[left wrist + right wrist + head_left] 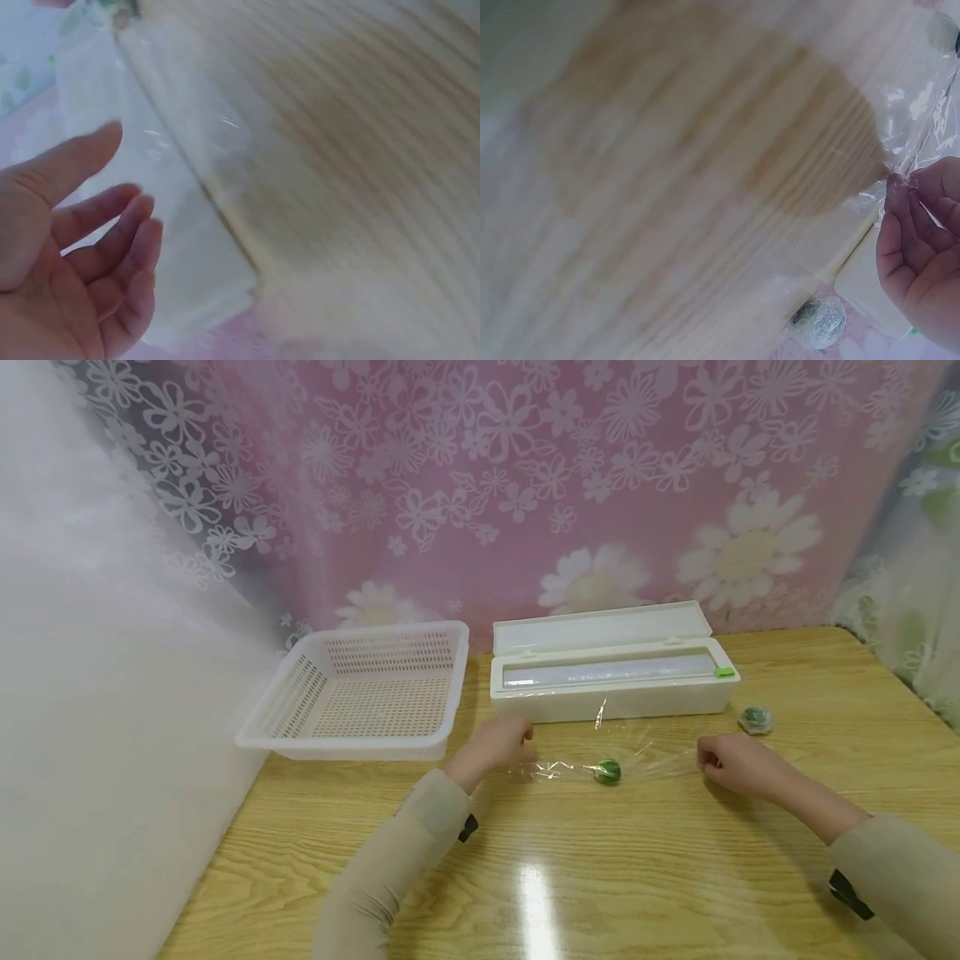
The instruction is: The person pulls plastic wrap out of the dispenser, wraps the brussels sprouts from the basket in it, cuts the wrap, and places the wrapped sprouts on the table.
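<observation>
A small round green item (607, 772), its kind too small to tell, lies on the table on or under a sheet of clear plastic film (555, 769). My right hand (731, 764) pinches the film's right end between thumb and fingertips, as the right wrist view also shows (926, 232). To the left of the green item is my left hand (495, 747), beside the film's other end. Its thumb stands apart from the loosely bent fingers (112, 247), with nothing between them.
Behind the hands stands a long white box (611, 703) with its lid up and a film roll (611, 671) inside. A white slotted basket (345, 743) is at back left. Another green item, wrapped in film (755, 720), lies near the box's right end.
</observation>
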{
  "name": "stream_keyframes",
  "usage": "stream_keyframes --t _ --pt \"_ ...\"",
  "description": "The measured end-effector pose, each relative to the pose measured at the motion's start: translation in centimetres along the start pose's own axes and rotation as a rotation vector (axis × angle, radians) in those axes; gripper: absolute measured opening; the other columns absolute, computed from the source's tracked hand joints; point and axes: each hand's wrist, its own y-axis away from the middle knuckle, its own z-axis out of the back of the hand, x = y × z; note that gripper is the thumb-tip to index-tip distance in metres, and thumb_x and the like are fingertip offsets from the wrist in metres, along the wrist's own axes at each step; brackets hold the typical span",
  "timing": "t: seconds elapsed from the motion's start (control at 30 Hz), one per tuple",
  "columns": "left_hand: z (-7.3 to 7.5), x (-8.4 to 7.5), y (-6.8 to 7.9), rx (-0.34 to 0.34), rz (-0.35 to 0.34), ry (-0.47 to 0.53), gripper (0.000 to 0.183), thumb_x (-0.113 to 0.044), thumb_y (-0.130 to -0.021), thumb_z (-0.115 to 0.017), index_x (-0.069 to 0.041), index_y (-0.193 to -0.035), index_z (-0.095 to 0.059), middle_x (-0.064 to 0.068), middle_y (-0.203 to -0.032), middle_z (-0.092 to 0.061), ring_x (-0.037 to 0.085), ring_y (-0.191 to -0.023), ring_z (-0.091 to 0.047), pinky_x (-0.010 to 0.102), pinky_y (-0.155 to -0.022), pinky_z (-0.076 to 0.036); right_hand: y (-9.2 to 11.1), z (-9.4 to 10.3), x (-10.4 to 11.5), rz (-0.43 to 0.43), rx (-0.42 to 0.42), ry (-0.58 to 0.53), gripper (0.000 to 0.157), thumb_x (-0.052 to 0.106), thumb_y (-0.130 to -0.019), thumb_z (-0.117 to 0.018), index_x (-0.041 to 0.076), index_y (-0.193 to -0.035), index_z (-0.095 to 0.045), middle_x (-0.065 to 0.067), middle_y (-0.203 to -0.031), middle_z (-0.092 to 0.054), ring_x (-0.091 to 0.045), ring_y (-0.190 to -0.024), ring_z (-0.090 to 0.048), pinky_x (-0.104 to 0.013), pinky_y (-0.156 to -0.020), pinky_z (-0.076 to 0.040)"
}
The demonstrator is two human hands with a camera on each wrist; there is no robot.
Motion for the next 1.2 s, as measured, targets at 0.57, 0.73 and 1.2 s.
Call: stream_keyframes --t 0.57,0.73,1.2 --pt "-2.2 -6.5 0.2 0.035 -0.522 -0.102 0.026 -0.006 -0.090 -0.050 -0.008 -0.115 -0.058 -0.001 -0.116 -0.054 0.006 -0.107 -0.049 0.010 -0.088 -0.033 0.3 0.0 -0.2 -0.002 0.002 0.009 0.010 0.003 -0.079 -0.057 0.010 -0.073 -0.055 0.007 -0.062 -0.047 -0.006 -0.054 -0.039 -0.024 -0.047 -0.034" --pt "-2.3 -6.4 -0.2 0.050 -0.483 -0.049 0.027 -0.005 -0.090 -0.048 -0.008 -0.116 -0.057 -0.001 -0.118 -0.053 0.007 -0.107 -0.049 0.011 -0.089 -0.033 0.5 0.1 -0.1 -0.019 -0.007 -0.001 0.005 0.004 -0.080 -0.057 0.008 -0.076 -0.057 0.005 -0.064 -0.050 -0.008 -0.055 -0.043 -0.026 -0.048 -0.037" --pt "-2.6 -5.2 -2.1 0.044 -0.443 0.114 0.028 0.000 -0.088 -0.050 -0.005 -0.114 -0.057 0.002 -0.115 -0.054 0.010 -0.107 -0.049 0.014 -0.091 -0.033 -1.5 -0.7 4.9 0.363 -0.517 0.155 0.021 0.001 -0.060 -0.075 0.004 -0.078 -0.064 -0.005 -0.074 -0.061 -0.022 -0.067 -0.058 -0.036 -0.055 -0.048"
